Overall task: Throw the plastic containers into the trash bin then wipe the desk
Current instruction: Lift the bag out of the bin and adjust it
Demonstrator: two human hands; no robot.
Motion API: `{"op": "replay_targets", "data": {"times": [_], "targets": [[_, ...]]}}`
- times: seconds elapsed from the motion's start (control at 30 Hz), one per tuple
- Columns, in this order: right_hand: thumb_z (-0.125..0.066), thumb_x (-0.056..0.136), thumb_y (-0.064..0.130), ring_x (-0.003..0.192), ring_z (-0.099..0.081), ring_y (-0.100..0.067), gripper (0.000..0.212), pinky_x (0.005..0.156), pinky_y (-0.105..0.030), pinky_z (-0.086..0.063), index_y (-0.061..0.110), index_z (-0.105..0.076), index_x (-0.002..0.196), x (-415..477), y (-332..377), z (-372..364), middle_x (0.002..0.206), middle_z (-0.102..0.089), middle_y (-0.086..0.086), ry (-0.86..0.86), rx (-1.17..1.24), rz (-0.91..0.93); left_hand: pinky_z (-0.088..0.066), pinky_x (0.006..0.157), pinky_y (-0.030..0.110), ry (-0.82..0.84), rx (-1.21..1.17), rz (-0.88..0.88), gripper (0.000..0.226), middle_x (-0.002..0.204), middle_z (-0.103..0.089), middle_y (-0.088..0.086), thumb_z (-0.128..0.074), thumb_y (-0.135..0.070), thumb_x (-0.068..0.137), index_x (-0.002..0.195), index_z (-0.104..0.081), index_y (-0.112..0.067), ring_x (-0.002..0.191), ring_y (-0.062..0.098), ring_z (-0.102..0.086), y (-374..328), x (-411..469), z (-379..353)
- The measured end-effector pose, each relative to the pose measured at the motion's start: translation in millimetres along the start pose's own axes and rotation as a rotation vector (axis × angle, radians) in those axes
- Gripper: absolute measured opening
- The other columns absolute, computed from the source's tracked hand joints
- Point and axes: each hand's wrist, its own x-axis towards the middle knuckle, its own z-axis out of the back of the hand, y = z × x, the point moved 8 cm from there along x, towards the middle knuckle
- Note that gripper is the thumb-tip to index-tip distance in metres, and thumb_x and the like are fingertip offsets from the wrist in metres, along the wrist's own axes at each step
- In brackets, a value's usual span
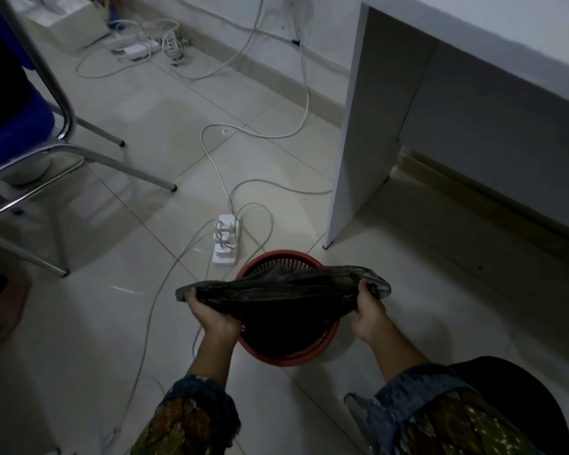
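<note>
A round red mesh trash bin (278,355) stands on the tiled floor in front of me. A black plastic bag (276,290) is stretched over its mouth. My left hand (211,315) grips the bag's left edge and my right hand (370,315) grips its right edge, pulling it wide. The bag's lower part hangs down inside the bin. No plastic containers are visible. The desk (440,37) shows only as a white edge and side panel at the upper right.
A white power strip (225,239) with plugs lies just behind the bin, with cables (217,165) looping across the floor. A blue chair with chrome legs (89,156) stands at the left. The desk's side panel (358,152) reaches the floor right of the bin.
</note>
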Motion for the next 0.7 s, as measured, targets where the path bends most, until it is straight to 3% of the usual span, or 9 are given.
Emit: {"op": "replay_targets", "data": {"times": [0.07,0.13,0.23,0.3,0.4,0.6,0.7], "targets": [[-0.042,0.099,0.035,0.13,-0.044,-0.032,0.054,0.103,-0.04,-0.04,0.002,-0.036,0.142,-3.0,-0.1,-1.9,0.144,-0.043,-0.018,0.006,0.008,-0.007,-0.042,0.102,0.042,0.074,-0.007,0.006,0.069,0.112,-0.056,0.011,-0.04,-0.069,0.083,0.121,-0.053,-0.013,0.107,0.028,-0.055,-4.6,5.7,-2.3],[-0.041,0.099,0.035,0.13,-0.044,-0.033,0.054,0.103,-0.04,-0.04,0.002,-0.036,0.142,-5.1,0.6,-2.8,0.144,-0.043,-0.019,0.008,0.008,-0.006,-0.036,0.109,0.044,0.108,0.046,0.01,0.085,0.124,-0.053,0.011,-0.042,-0.076,0.078,0.134,-0.044,-0.013,0.118,0.029,-0.05,-4.7,7.5,1.0],[-0.041,0.1,0.034,0.13,-0.044,-0.032,0.053,0.104,-0.039,-0.04,0.001,-0.037,0.141,-7.3,1.0,-1.4,0.143,-0.043,-0.018,-0.006,-0.007,0.001,-0.043,0.102,0.041,0.12,0.235,0.028,0.074,0.122,-0.057,0.012,-0.049,-0.065,0.082,0.132,-0.046,-0.01,0.112,0.027,-0.055,5.8,-2.1,2.3],[-0.042,0.099,0.035,0.13,-0.044,-0.031,0.054,0.104,-0.038,-0.039,0.001,-0.037,0.141,-7.1,0.5,0.2,0.144,-0.043,-0.017,-0.02,-0.028,-0.001,-0.049,0.094,0.041,0.09,0.358,0.061,0.081,0.121,-0.061,0.013,-0.068,-0.056,0.07,0.133,-0.047,-0.011,0.108,0.028,-0.059,16.2,-6.7,1.6],[-0.043,0.099,0.036,0.13,-0.044,-0.03,0.055,0.104,-0.037,-0.039,0.002,-0.037,0.141,-7.3,0.1,2.9,0.145,-0.043,-0.016,-0.04,-0.058,-0.006,-0.048,0.098,0.045,-0.075,0.461,0.05,0.095,0.118,-0.063,0.012,-0.084,-0.051,0.053,0.131,-0.049,-0.009,0.104,0.03,-0.062,20.3,-2.6,1.9],[-0.043,0.098,0.039,0.131,-0.043,-0.028,0.057,0.102,-0.033,-0.038,0.003,-0.037,0.142,-10.1,0.8,2.5,0.145,-0.042,-0.014,-0.018,-0.085,0.003,-0.043,0.104,0.043,-0.138,0.531,0.069,0.072,0.13,-0.054,0.019,-0.073,-0.037,0.078,0.131,-0.045,0.004,0.117,0.035,-0.053,27.5,0.3,-9.7],[-0.056,0.091,0.044,0.126,-0.047,-0.027,0.063,0.099,-0.033,-0.039,0.009,-0.041,0.141,-9.7,-2.6,-1.9,0.142,-0.046,-0.011,0.048,-0.078,-0.005,-0.041,0.103,0.04,-0.166,0.561,0.028,0.058,0.138,-0.047,0.021,-0.058,-0.029,0.092,0.136,-0.041,0.004,0.123,0.037,-0.049,24.6,2.8,-6.4]]}}
